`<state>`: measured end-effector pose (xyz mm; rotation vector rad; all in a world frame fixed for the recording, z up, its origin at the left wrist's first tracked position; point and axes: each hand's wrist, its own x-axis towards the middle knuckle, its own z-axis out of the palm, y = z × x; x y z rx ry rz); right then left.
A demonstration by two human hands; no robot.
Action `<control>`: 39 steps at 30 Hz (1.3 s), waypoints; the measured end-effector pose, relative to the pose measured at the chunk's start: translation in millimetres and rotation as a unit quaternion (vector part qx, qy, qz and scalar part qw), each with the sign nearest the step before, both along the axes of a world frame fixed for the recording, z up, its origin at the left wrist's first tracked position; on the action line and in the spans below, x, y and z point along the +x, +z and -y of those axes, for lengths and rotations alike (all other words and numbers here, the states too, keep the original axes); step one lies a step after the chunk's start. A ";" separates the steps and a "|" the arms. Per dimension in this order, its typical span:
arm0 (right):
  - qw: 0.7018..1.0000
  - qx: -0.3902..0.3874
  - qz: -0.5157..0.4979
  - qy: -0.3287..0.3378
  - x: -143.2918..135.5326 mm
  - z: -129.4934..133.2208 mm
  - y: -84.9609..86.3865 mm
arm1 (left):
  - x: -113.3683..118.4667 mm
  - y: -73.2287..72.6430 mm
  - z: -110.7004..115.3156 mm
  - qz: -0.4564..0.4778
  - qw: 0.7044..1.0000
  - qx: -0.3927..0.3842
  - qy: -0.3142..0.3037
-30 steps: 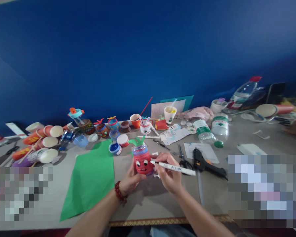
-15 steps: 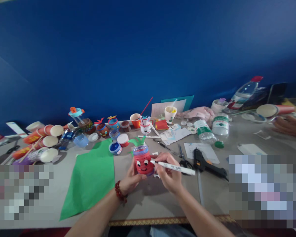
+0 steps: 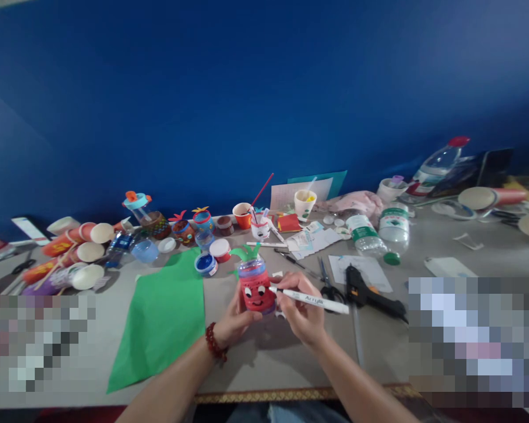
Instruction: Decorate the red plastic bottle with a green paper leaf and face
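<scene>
A red jar [image 3: 256, 294] with a painted smiling face, googly eyes and green leaves on top stands upright in my left hand [image 3: 237, 320], whose fingers wrap its left side and base. My right hand [image 3: 303, 311] pinches a white acrylic marker [image 3: 315, 299]. The marker's tip is at the jar's right side, beside the face; whether it touches cannot be made out. Behind the jar's left are an open blue paint pot [image 3: 206, 264] and a red pot with a white lid [image 3: 220, 249].
Green paper [image 3: 161, 323] lies left of my hands. Scissors [image 3: 330, 288] and a black glue gun [image 3: 372, 296] lie to the right. Behind are decorated jars [image 3: 184, 233], paper cups [image 3: 305, 204] and plastic bottles [image 3: 365, 234]. Bundled cups [image 3: 73, 252] lie far left.
At the far right, another person's hand has gone out of view, and a round pale cup opening now shows there. My hands, the jar and the marker look nearly unmoved.
</scene>
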<state>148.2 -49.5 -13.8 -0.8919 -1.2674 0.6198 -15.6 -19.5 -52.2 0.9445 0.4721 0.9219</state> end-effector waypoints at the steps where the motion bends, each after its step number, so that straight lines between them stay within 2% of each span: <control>1: 1.000 -0.002 0.002 -0.002 0.1 0.0 0.0 | 0.2 0.1 0.0 -0.001 1.000 0.004 0.001; 13: 1.000 0.000 -0.022 -0.015 -1.6 0.9 -1.3 | -0.3 -1.0 -0.7 0.010 1.000 0.013 -0.009; 18: 1.000 0.009 -0.021 -0.019 -2.4 2.6 1.5 | 0.9 -0.6 -0.2 -0.007 1.000 0.009 0.021; 28: 0.998 0.020 0.061 -0.026 -5.2 7.2 4.0 | 1.1 -5.0 -1.9 -0.052 0.993 0.076 0.070; 39: 0.991 0.028 0.122 -0.053 -5.7 5.2 3.9 | 3.6 5.1 1.2 -0.085 0.989 0.076 0.089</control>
